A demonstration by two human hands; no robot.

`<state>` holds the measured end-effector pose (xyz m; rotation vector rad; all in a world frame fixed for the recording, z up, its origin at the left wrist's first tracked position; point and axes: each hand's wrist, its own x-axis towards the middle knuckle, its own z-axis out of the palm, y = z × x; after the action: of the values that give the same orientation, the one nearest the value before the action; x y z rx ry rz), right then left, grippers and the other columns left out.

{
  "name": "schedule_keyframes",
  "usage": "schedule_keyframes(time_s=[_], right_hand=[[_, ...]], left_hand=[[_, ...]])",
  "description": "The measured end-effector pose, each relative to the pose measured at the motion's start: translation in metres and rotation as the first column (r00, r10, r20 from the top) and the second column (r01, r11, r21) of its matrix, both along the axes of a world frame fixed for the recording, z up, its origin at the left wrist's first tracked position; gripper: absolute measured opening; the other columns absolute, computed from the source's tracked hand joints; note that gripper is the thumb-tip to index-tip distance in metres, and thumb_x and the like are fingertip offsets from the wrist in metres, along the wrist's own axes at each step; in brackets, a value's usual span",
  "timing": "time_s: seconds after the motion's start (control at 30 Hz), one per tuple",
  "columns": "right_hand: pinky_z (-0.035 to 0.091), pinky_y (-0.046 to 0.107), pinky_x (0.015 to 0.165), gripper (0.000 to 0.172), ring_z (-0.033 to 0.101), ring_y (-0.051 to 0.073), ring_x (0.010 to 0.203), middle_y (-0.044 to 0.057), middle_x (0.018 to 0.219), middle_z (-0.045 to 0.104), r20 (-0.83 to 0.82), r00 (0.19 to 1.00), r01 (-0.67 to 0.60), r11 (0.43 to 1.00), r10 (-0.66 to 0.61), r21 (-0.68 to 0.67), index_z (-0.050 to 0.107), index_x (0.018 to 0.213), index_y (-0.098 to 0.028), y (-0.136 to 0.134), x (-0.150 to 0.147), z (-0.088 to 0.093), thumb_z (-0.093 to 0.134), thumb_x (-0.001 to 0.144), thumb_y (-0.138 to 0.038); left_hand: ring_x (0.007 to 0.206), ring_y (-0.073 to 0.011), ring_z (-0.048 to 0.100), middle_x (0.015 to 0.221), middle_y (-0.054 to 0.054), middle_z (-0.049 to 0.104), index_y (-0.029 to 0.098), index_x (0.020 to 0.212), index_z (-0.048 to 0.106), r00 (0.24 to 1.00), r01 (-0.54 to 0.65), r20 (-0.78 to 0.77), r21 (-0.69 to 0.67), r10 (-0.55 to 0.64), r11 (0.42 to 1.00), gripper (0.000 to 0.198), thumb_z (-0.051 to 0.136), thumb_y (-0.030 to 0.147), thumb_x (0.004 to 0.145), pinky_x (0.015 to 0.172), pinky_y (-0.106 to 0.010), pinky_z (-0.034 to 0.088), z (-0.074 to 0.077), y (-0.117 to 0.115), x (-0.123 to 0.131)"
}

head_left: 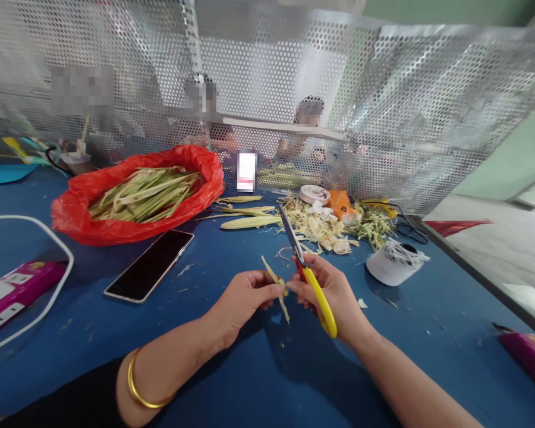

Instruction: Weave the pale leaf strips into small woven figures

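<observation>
My left hand pinches a thin yellow-green leaf strip above the blue table. My right hand also pinches the strip with its fingertips and holds yellow-and-red-handled scissors, whose closed blades point up and away. A gold bangle circles my left wrist. Both hands meet at the strip in the middle of the view.
A red plastic bag of green leaf strips lies at the back left, a black phone beside it. Leaf scraps, a tape roll and a white string spool lie at the right. Perforated metal screen behind; people beyond it.
</observation>
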<state>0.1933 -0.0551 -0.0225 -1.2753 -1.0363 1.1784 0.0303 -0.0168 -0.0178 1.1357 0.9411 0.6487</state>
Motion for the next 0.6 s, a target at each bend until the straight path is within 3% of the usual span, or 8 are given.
schedule_keyframes(time_s=[0.13, 0.27, 0.6], right_hand=[[0.042, 0.018, 0.043, 0.051, 0.052, 0.007, 0.046, -0.007, 0.067, 0.061, -0.001, 1.0, -0.011, 0.999, 0.011, -0.034, 0.055, 0.101, -0.02, -0.0007, 0.0003, 0.0017, 0.082, 0.058, -0.027], [0.041, 0.018, 0.042, 0.054, 0.052, 0.007, 0.044, -0.007, 0.067, 0.06, -0.025, 0.999, 0.029, 0.999, -0.03, -0.035, 0.055, 0.103, -0.02, -0.0004, 0.0019, 0.0023, 0.083, 0.057, -0.027], [0.039, 0.018, 0.041, 0.056, 0.053, 0.008, 0.046, -0.006, 0.069, 0.062, -0.051, 0.997, 0.054, 0.998, -0.055, -0.03, 0.057, 0.1, -0.02, 0.0015, 0.0049, 0.0, 0.086, 0.054, -0.032]], left_hand=[[0.058, -0.0081, 0.049, 0.072, 0.0, 0.063, 0.014, 0.082, 0.069, 1.0, -0.001, 0.013, -0.021, 0.001, 1.0, 0.026, 0.077, 0.03, 0.064, 0.06, -0.024, 0.038, 0.0007, 0.0002, -0.0003], [0.062, -0.0101, 0.056, 0.071, -0.001, 0.064, 0.013, 0.083, 0.068, 0.999, 0.016, 0.033, -0.063, -0.014, 0.998, 0.028, 0.074, 0.038, 0.07, 0.064, -0.024, 0.042, -0.0011, 0.0015, -0.0006], [0.058, -0.0075, 0.054, 0.068, 0.0, 0.064, 0.014, 0.082, 0.07, 0.999, -0.014, 0.051, -0.065, 0.017, 0.998, 0.02, 0.075, 0.028, 0.069, 0.061, -0.022, 0.041, 0.0008, 0.0003, -0.0007]])
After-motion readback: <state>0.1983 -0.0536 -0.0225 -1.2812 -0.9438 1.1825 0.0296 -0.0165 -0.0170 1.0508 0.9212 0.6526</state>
